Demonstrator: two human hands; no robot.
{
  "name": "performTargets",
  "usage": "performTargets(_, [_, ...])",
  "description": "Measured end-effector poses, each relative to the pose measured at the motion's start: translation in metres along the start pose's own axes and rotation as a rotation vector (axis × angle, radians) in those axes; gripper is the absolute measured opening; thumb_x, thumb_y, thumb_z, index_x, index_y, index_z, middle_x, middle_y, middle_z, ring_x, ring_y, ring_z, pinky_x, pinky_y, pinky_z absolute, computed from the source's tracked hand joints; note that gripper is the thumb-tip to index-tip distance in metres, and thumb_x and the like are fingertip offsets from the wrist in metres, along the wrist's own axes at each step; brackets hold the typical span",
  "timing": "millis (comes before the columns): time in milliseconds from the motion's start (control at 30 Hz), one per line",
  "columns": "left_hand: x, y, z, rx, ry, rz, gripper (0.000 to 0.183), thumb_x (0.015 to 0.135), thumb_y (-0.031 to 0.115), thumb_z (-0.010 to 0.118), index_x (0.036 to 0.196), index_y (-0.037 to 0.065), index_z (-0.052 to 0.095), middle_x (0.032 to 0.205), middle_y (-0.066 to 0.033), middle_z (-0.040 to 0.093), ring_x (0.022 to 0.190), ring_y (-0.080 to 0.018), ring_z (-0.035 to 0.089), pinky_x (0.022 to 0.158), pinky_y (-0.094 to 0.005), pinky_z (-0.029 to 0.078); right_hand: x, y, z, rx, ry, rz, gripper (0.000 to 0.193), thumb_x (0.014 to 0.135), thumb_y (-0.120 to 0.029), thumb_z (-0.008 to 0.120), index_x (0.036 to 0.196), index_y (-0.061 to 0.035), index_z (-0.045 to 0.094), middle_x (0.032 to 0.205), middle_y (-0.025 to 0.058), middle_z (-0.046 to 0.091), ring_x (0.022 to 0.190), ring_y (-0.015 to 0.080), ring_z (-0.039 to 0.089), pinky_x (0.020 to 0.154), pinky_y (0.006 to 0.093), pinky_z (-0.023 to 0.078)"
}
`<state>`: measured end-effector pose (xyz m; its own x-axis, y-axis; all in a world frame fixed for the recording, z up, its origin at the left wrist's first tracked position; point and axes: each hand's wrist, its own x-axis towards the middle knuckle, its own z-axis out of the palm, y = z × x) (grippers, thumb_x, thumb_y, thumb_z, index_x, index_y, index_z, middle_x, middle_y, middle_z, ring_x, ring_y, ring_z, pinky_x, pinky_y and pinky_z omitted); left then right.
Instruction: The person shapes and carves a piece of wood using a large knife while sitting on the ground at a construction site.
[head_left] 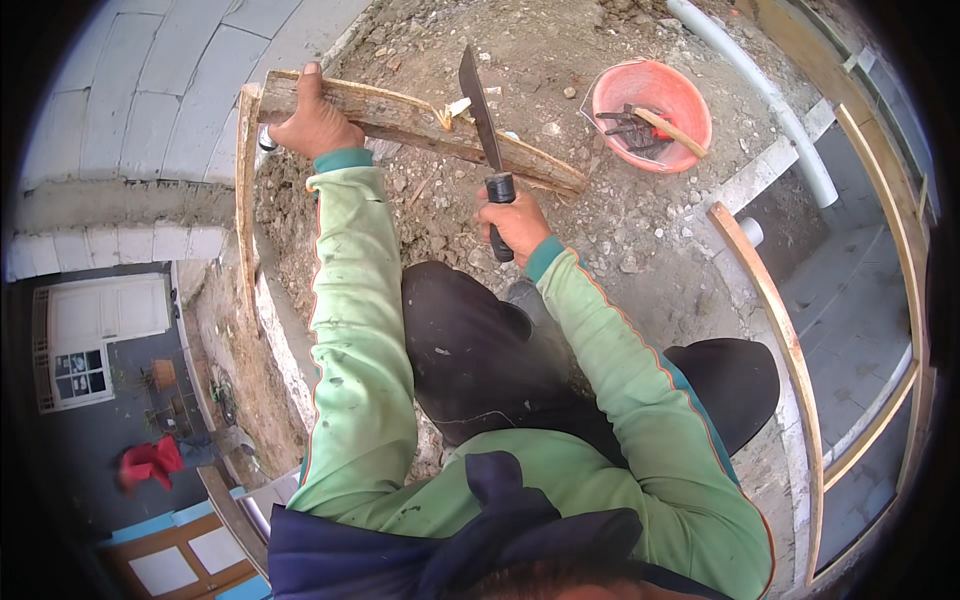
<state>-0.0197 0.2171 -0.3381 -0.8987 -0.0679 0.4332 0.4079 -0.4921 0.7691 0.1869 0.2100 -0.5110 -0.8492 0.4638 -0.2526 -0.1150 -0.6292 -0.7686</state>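
My left hand (315, 122) grips a rough wooden board (385, 108) near its left end, thumb over the upper edge. The board slants down to the right above the dirt. In my right hand (520, 225) is a machete (478, 105), its black handle wrapped by my fingers and its dark blade pointing up and away. The blade crosses in front of the board's right half. Pale, splintered wood curls (455, 107) stand up from the board's edge just left of the blade.
An orange bucket (603, 90) with tools and a wooden handle stands at the far right. A pale pipe (770, 100) lies beyond it. Timber strips (780, 310) border a grey recess on the right. Another plank (246, 200) stands at left. Lower left, a person in red (152, 462) is farther off.
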Motion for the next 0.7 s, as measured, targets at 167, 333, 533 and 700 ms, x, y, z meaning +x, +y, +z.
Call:
performTargets(167, [0.005,-0.015,-0.004,-0.019,-0.057,0.003,0.096,0.072,0.004,0.086,0.14,-0.014,0.021,0.119,-0.0228,0.057,0.099,-0.0281,0.064,0.088,-0.0385,0.057,-0.053,-0.136,0.008,-0.155,0.306,-0.559,0.036,0.081,-0.008,0.07,0.114,-0.0023,0.055,0.08,0.0032,0.061,0.064,0.0124,0.061,0.059,0.0295,0.051])
performTargets(333, [0.008,0.004,-0.005,0.034,-0.025,0.081,0.08,0.071,0.011,0.089,0.12,-0.011,0.031,0.105,-0.0192,0.058,0.091,-0.0262,0.065,0.08,-0.0435,0.062,-0.074,-0.225,-0.012,0.18,-0.106,-1.266,0.009,0.093,-0.003,0.059,0.096,0.0054,0.06,0.087,0.0146,0.066,0.079,0.0222,0.066,0.075,0.0363,0.056])
performTargets(533, [-0.019,-0.005,0.01,-0.073,-0.134,0.038,0.078,0.074,0.007,0.086,0.125,-0.01,0.029,0.109,-0.02,0.059,0.091,-0.0285,0.065,0.083,-0.045,0.062,0.0,0.002,-0.001,-0.437,0.196,-0.047,0.017,0.088,-0.002,0.063,0.104,-0.0011,0.059,0.083,0.007,0.063,0.068,0.0141,0.058,0.063,0.0332,0.052])
performTargets(700, [0.015,0.004,0.0,-0.075,-0.252,0.008,0.04,0.078,0.013,0.081,0.105,-0.006,0.06,0.088,-0.0143,0.067,0.075,-0.0244,0.068,0.072,-0.0435,0.059,-0.021,-0.062,-0.025,-0.116,-0.061,0.051,0.048,0.073,-0.013,0.082,0.113,-0.0052,0.057,0.094,0.0073,0.067,0.087,0.0201,0.066,0.081,0.0364,0.051])
